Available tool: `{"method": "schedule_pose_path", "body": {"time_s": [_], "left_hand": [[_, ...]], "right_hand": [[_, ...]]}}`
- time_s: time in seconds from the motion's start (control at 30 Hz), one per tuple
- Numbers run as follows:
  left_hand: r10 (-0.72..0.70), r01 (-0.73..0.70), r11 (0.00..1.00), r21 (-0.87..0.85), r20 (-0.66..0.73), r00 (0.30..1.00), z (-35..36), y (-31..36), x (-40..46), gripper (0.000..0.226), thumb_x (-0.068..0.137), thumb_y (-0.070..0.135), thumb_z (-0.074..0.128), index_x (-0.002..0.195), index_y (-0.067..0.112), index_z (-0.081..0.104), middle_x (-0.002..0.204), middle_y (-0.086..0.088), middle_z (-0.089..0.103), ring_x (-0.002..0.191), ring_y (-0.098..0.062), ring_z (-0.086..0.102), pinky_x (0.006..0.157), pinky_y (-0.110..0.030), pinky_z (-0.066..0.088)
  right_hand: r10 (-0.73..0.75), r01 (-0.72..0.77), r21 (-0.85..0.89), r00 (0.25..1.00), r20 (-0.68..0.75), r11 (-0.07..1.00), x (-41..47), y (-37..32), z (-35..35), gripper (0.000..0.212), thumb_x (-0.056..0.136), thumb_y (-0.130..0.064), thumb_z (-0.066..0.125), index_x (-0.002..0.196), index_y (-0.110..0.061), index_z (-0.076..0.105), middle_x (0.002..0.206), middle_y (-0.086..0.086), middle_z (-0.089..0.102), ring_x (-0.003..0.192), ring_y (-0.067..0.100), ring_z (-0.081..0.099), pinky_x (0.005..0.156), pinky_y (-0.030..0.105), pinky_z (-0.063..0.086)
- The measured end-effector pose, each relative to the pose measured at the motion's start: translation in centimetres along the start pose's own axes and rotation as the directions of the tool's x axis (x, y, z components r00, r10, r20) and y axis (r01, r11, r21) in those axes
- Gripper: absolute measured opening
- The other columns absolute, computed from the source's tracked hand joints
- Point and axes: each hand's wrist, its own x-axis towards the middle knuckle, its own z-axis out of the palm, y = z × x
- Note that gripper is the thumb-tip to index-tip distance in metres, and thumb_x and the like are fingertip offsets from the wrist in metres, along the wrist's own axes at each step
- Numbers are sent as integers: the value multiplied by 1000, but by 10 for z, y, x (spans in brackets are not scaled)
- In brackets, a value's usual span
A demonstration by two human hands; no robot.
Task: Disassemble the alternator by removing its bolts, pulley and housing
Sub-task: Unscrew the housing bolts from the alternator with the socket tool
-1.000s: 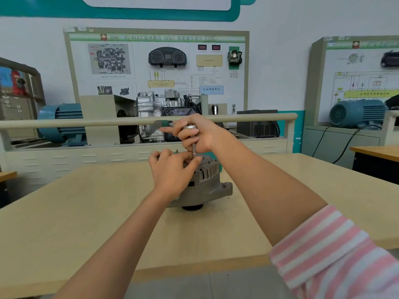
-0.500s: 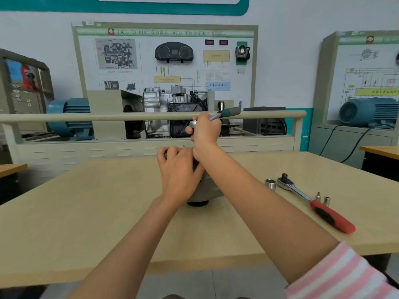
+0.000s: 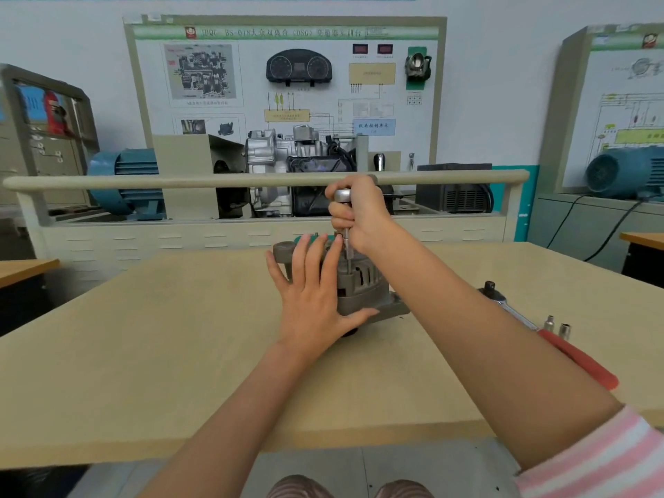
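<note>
On the pale workbench (image 3: 143,354), my left hand (image 3: 309,303) lies flat with straight fingers against the grey alternator (image 3: 363,285) at mid-table. Just behind, my right hand (image 3: 359,213) grips an upright socket driver (image 3: 346,242) standing on its housing. A red-handled ratchet (image 3: 560,339) lies to the right.

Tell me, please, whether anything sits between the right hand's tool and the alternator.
Nothing visible does. The right hand holds the socket driver upright, its shaft running straight down onto the alternator, while the left hand rests beside it.
</note>
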Motion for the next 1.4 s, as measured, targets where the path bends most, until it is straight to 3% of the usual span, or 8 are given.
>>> {"method": "schedule_pose_path", "body": {"time_s": [0.07,0.17,0.37,0.63,1.23,1.4], "left_hand": [[-4,3,999,-36,-31,1000,4,0,0,103,62,76,58,137,10,33,138,-13,38,133,-31,26,102,-75,22],[-16,5,991,-137,-79,997,4,1,2,94,67,72,54,136,11,32,135,-8,30,131,-30,27,95,-66,40],[-20,3,990,-142,-117,993,10,-1,1,90,67,69,52,134,11,34,129,-8,34,127,-29,30,95,-64,40],[-25,19,998,-57,-102,994,23,0,5,93,67,72,50,135,10,35,125,-8,35,122,-29,33,90,-64,43],[-17,6,996,-86,-127,992,77,-21,23,90,69,71,52,133,11,37,122,-8,34,120,-30,34,92,-62,43],[-8,-2,998,-65,-148,989,89,-22,30,88,69,71,52,132,10,38,120,-9,35,117,-30,35,91,-61,44]], "right_hand": [[-8,7,45,1000,11,999,1,0,-2,23,92,-6,35,71,-10,43,55,0,48,25,4,20,28,14,14],[-15,14,22,999,30,1000,2,-1,-3,25,93,-6,35,70,-9,43,56,1,47,25,4,20,28,15,14],[-52,53,-29,998,46,998,4,2,0,21,94,-7,36,74,-9,43,47,-1,48,26,4,22,29,14,16],[-49,47,32,997,58,998,15,-1,-9,19,94,-7,36,77,-8,45,42,-2,48,25,4,22,29,14,16],[34,-40,38,988,148,999,77,7,-17,22,93,-7,39,72,-10,43,44,-4,47,25,3,21,26,15,16],[11,-18,42,987,161,999,90,8,-20,14,92,-6,38,80,-10,45,42,-4,47,25,2,21,27,14,15]]}}
